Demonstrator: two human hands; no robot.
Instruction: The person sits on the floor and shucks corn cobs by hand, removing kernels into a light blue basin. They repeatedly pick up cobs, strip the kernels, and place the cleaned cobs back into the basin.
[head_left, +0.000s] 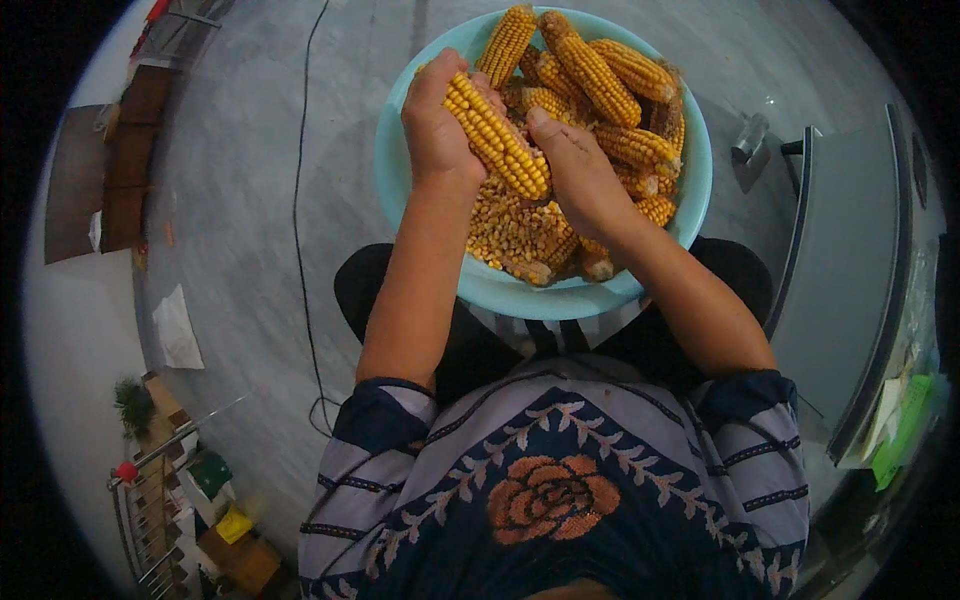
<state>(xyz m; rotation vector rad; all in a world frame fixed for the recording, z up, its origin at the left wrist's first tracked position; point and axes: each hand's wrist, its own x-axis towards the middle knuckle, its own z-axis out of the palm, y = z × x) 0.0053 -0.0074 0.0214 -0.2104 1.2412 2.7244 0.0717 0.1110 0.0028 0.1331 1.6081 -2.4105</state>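
Observation:
A light-blue plastic basin (390, 142) stands in front of my knees, holding dried ears of corn (600, 79) and loose yellow kernels (510, 229). Over its left half, my left hand (442, 127) is closed around an ear of corn (499, 139), which slants from upper left to lower right. Part of its side facing my right hand shows no kernels. My right hand (577, 169) is at the right side of this ear, thumb extended towards it; its fingers are mostly hidden beneath, so whether they grip the ear cannot be told.
A black cable (300, 187) runs along the grey floor on the left. Beside my right knee is a grey panel-like piece of furniture (836, 277), with a clear plastic cup (750, 135) near it. A white sheet (178, 330) and a metal rack (154, 510) are at the left.

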